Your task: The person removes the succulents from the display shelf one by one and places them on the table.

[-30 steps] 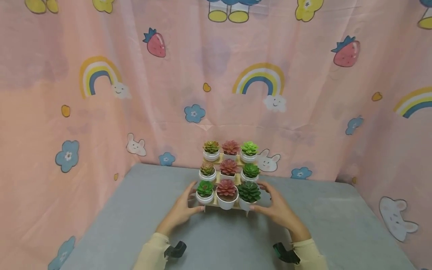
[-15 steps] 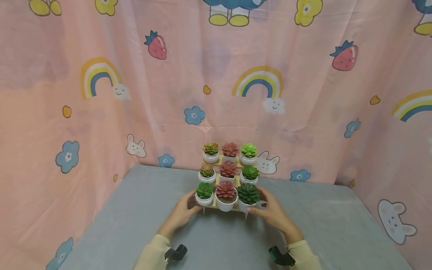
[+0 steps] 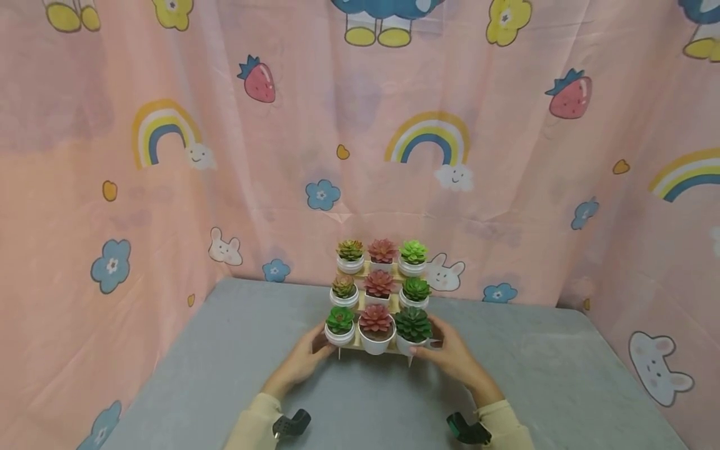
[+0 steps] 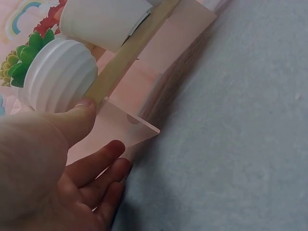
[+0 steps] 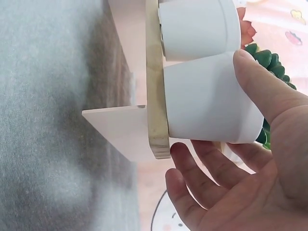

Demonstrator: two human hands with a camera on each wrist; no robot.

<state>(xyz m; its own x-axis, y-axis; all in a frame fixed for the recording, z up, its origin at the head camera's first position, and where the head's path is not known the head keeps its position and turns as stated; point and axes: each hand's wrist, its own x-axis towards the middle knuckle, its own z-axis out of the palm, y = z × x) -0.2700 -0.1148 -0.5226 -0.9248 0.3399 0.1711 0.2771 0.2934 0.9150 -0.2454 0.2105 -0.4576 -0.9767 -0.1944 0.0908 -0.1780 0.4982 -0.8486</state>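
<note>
A three-tier wooden plant stand (image 3: 360, 342) bears several potted succulents in white pots, in rows of three. My left hand (image 3: 300, 357) is at its left end. In the left wrist view the thumb presses on the lower shelf's edge (image 4: 118, 72) beside a ribbed pot (image 4: 62, 72), and the fingers curl by the pale side panel (image 4: 127, 120). On the right, my right hand (image 3: 452, 353) holds the front corner pot (image 5: 211, 101) of a dark green succulent (image 3: 413, 324). Its thumb lies at the pot's rim, its fingers curl along the pot's side near the shelf end.
The stand is on a grey table (image 3: 247, 325), toward its back edge. Behind hangs a pink curtain (image 3: 360, 206) printed with rainbows, strawberries and rabbits. Dark wrist devices (image 3: 292, 424) sit at both sleeves.
My right hand has moved slightly inward, closer around the corner pot. The left hand has drawn a little nearer the stand. The whole view has shifted slightly downward.
</note>
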